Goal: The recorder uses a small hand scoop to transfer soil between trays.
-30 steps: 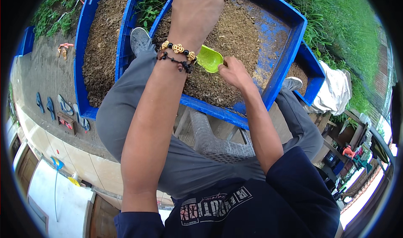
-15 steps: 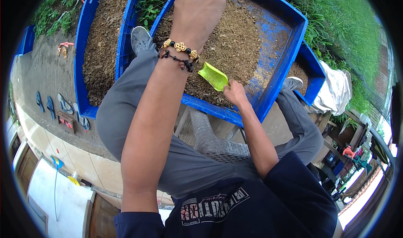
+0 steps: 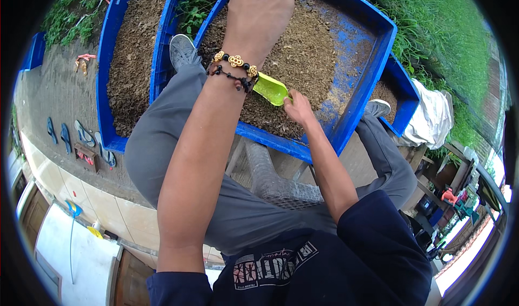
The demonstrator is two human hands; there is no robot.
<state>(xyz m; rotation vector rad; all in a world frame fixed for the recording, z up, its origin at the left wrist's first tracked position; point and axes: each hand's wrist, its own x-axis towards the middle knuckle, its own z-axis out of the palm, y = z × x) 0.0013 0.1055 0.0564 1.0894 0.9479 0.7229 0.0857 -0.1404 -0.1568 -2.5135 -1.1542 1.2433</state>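
My right hand (image 3: pixel 299 110) grips the handle of a lime-green scoop (image 3: pixel 272 91), whose bowl lies over the crumbly brown material (image 3: pixel 308 52) in the large blue tray (image 3: pixel 354 126). Part of the scoop's far end is hidden behind my left wrist. Raised high and close, my left hand (image 3: pixel 258 17) wears two beaded bracelets on its wrist. Its fingers are curled together at the upper edge of the picture; whatever they pinch, if anything, is cut off from sight.
Another blue tray (image 3: pixel 102 106) of brown material stands at the left, and one more (image 3: pixel 403 109) peeks out at the right beside a white sack (image 3: pixel 432 114). A woven grey seat (image 3: pixel 286 192) is beneath me. Sandals (image 3: pixel 65 138) lie on the concrete; grass (image 3: pixel 448 41) grows beyond.
My right hand and the scoop have shifted slightly left and away from me, so the scoop's tip has slid behind my left wrist. My left hand has moved a little right.
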